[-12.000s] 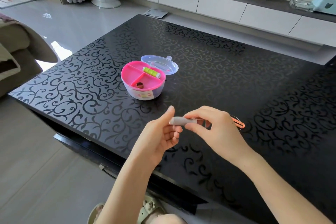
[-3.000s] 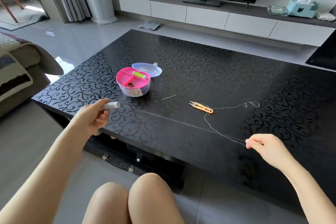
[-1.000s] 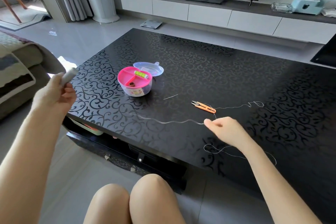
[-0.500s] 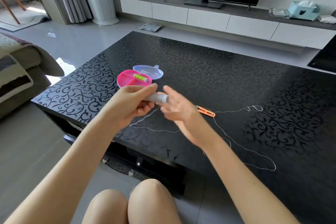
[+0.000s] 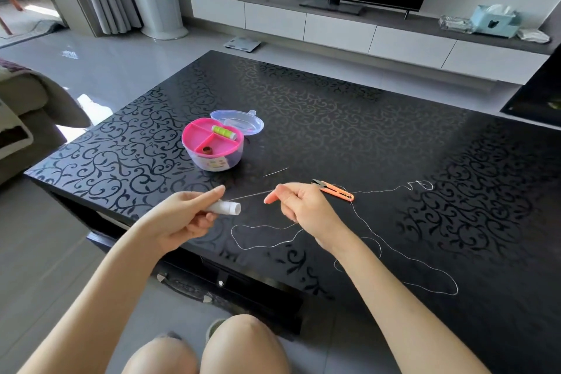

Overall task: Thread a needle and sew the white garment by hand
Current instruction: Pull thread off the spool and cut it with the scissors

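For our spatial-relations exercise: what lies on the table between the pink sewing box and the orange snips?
A needle lies there on the table, touching neither the pink sewing box nor the orange snips; the head view shows it.

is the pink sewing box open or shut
Open: the clear lid lies off the pink sewing box, just behind it, and its compartments are exposed, a green spool in one.

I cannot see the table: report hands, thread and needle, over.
Left grip holds white thread spool. Right grip pinches thread running from it. Needle lies untouched on table. Slack thread loops across table.
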Available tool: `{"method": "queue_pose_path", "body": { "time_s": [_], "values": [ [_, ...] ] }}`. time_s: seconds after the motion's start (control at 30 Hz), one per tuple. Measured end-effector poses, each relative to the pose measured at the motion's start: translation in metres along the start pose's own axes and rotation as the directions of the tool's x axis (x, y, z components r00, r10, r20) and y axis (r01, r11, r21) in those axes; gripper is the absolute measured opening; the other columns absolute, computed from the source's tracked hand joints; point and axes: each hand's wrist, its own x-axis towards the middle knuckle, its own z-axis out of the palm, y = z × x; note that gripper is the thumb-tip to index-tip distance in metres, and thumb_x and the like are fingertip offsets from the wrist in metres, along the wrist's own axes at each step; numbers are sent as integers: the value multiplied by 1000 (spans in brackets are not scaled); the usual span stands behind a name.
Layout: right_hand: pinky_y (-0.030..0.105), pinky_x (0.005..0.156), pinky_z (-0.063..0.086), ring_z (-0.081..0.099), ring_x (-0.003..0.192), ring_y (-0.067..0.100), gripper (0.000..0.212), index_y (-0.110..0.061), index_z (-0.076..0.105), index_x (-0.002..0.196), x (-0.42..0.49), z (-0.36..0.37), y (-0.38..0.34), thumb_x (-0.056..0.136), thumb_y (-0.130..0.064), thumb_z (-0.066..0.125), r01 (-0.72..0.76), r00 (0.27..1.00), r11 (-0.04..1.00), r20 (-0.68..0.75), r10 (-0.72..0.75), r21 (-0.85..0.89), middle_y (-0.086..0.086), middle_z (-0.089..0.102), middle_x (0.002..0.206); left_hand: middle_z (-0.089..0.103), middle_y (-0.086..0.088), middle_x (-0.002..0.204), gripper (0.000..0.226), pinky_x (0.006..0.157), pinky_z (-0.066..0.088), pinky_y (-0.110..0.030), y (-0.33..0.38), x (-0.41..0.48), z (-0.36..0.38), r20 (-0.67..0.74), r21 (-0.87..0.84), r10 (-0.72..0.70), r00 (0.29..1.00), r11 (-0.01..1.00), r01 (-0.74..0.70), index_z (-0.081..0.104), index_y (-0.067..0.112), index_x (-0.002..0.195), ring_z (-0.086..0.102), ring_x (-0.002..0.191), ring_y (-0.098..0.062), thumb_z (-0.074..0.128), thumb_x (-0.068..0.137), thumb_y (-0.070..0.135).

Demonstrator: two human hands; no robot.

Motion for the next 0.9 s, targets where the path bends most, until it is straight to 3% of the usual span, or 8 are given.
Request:
{"method": "queue_pose_path", "body": {
  "time_s": [0.13,0.23,0.4,0.53,0.63,0.77,0.83,0.9],
  "values": [
    [38,77,45,60,78,26,50,-8,68,77,14,-25,13,92,-52,50,-105,986,968,-152,72,-228,5,70,83,42,-3,55,31,33,27,-10,-7,7,-7,-12,-152,-7,1000,988,5,60,1,82,35,41,-4,62,73,31],
    [36,74,40,57,80,28,26,-16,69,76,30,-59,32,90,-35,58,-259,854,685,-493,-167,-681,3,67,79,41,-1,54,26,33,26,-9,-7,12,-12,-29,-221,-15,999,975,8,66,7,65,35,40,-4,62,74,31],
    [32,75,27,51,92,23,18,-19,60,88,48,-83,51,94,-35,53,-165,981,62,-171,-95,-984,-1,66,91,41,1,53,35,32,26,-9,-3,15,-13,-24,-279,-9,1000,960,2,70,14,52,35,38,-3,59,80,32],
    [30,61,23,33,58,20,52,-16,20,51,50,-77,63,55,-11,72,-11,1000,-276,-9,-8,-961,-5,25,45,42,1,51,29,30,26,-9,3,15,-10,-27,-366,-20,999,931,9,64,9,67,36,37,-2,57,84,32],
    [29,53,17,16,48,15,72,-16,2,51,59,-89,77,29,4,67,83,976,-104,102,-192,-991,-6,-6,49,45,2,50,33,31,28,-8,9,13,-5,-11,-391,-14,1000,920,9,72,10,66,38,38,-2,57,83,34],
    [30,58,31,41,47,25,30,-8,50,52,54,-86,43,66,-21,73,-239,957,245,-271,-107,-940,4,51,47,46,3,51,46,31,29,-7,17,12,1,-11,-390,-9,1000,921,4,74,14,56,39,38,-2,52,91,34],
    [32,65,39,54,60,24,23,-5,63,65,62,-99,21,76,-26,62,-369,887,726,-453,88,-581,8,62,62,46,2,52,44,30,29,-8,23,13,4,-13,-404,-12,1000,915,6,73,14,59,39,37,-2,52,93,33],
    [31,68,40,59,66,16,14,-8,67,74,69,-116,-4,79,-19,61,-351,891,933,-334,307,-81,6,66,72,46,0,54,33,29,29,-9,29,14,6,-22,-419,-16,1000,908,5,68,11,72,40,37,-2,54,92,32]
  ]
}}
